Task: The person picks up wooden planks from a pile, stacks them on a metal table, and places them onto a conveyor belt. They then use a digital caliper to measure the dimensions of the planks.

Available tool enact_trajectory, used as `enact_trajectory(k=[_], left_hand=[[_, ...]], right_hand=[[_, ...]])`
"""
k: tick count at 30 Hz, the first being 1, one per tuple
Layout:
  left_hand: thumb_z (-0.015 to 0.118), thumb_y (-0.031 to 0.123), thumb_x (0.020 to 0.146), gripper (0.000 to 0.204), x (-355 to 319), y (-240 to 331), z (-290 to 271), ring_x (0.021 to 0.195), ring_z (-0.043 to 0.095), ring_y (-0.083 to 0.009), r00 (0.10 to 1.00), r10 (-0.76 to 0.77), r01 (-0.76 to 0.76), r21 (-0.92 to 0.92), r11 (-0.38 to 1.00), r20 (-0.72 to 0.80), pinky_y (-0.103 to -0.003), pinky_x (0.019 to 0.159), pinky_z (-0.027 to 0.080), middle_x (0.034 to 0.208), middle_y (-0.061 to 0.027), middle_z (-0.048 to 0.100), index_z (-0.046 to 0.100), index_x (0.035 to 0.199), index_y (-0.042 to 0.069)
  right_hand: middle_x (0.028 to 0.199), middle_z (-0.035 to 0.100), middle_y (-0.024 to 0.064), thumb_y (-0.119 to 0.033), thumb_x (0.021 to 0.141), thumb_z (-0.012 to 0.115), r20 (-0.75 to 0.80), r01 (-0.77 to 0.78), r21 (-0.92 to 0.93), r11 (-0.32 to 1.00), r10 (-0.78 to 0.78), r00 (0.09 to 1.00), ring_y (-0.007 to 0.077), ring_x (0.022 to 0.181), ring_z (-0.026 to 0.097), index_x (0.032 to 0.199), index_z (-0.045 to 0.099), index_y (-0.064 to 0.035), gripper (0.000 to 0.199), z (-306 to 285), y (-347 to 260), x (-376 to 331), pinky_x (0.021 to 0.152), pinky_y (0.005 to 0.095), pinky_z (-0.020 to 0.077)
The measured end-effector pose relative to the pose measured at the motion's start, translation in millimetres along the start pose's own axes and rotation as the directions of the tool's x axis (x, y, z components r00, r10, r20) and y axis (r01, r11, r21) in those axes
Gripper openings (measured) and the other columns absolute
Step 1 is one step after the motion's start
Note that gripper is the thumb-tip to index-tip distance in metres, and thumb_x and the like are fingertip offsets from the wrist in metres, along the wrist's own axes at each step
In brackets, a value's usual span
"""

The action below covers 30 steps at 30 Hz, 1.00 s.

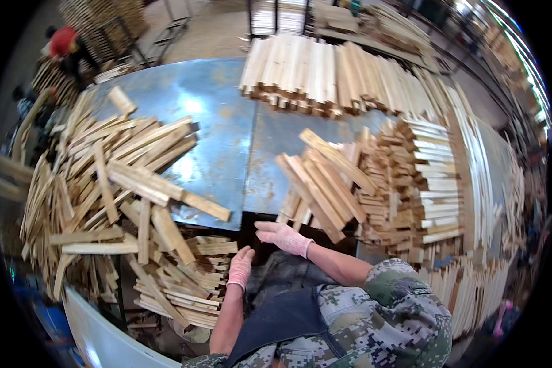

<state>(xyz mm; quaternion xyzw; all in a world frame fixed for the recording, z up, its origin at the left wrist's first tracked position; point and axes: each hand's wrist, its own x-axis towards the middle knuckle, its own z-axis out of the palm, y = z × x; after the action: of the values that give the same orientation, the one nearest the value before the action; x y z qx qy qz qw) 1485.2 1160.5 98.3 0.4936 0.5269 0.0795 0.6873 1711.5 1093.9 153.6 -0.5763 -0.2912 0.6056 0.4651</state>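
Note:
My right hand (284, 237), in a pale pink work glove, reaches leftward just beyond the table's near edge. Its fingers are stretched out, and no wood shows in it. Lower and to the left, my left hand (241, 267), gloved alike, points upward with extended fingers and holds nothing visible. It is nearest to a stack of wooden strips (184, 306) beside my left forearm. Several loose wooden strips (319, 184) lie crossed on the table beyond my right hand. A large jumbled heap of strips (122, 159) covers the table's left side.
The metal-topped table (221, 122) spans the middle. Neat rows of strips stand at its back (331, 73) and along its right side (435, 184). A pale curved panel (110, 334) borders the lower left. A person in red (63, 43) bends near stacked wood at far left.

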Motion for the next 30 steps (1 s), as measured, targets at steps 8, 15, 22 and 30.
enact_trajectory(k=[8,15,22,30], left_hand=[[0.069,0.030,0.103,0.061,45,72,87,0.124,0.067,-0.0234,0.947,0.264,-0.305,0.265,0.915,0.181,-0.034,0.109,0.050,0.134,-0.0188,0.071,0.055,0.150,-0.005],[0.072,0.035,0.095,0.064,66,114,183,0.110,0.071,-0.0304,0.963,0.157,-0.216,0.275,0.937,0.221,-0.042,0.096,0.055,0.122,-0.0221,0.073,0.057,0.147,0.001],[0.072,0.057,0.085,0.071,71,152,205,0.117,0.070,-0.0396,0.966,0.097,-0.211,0.509,0.834,0.241,-0.048,0.100,0.054,0.124,-0.0255,0.073,0.069,0.129,0.001],[0.073,0.071,0.080,0.081,79,154,230,0.122,0.070,-0.0376,0.998,-0.036,0.009,0.522,0.853,0.043,-0.048,0.101,0.055,0.130,-0.0235,0.073,0.073,0.129,0.007]], right_hand=[[0.151,0.062,0.0139,-0.018,0.102,0.072,-0.603,0.495,0.062,0.867,-0.362,0.711,0.0231,0.138,0.058,0.159,0.046,0.0022,0.067,-113,-72,27,0.117,0.0359,0.0453],[0.139,0.065,0.0241,-0.034,0.091,0.069,-0.856,-0.659,-0.475,0.583,-0.132,0.500,0.0418,0.133,0.059,0.149,0.056,-0.0126,0.063,-263,-85,16,0.114,0.0472,0.0474],[0.137,0.067,0.0220,-0.044,0.093,0.074,-0.669,-0.521,-0.721,0.456,-0.265,0.694,0.0431,0.127,0.061,0.140,0.063,-0.0099,0.059,-282,-51,-14,0.107,0.0539,0.0492],[0.120,0.069,0.0272,-0.023,0.093,0.070,-0.625,-0.401,-0.731,0.553,-0.305,0.718,0.0457,0.113,0.065,0.141,0.060,-0.0034,0.053,-296,-17,-9,0.102,0.0528,0.0506]])
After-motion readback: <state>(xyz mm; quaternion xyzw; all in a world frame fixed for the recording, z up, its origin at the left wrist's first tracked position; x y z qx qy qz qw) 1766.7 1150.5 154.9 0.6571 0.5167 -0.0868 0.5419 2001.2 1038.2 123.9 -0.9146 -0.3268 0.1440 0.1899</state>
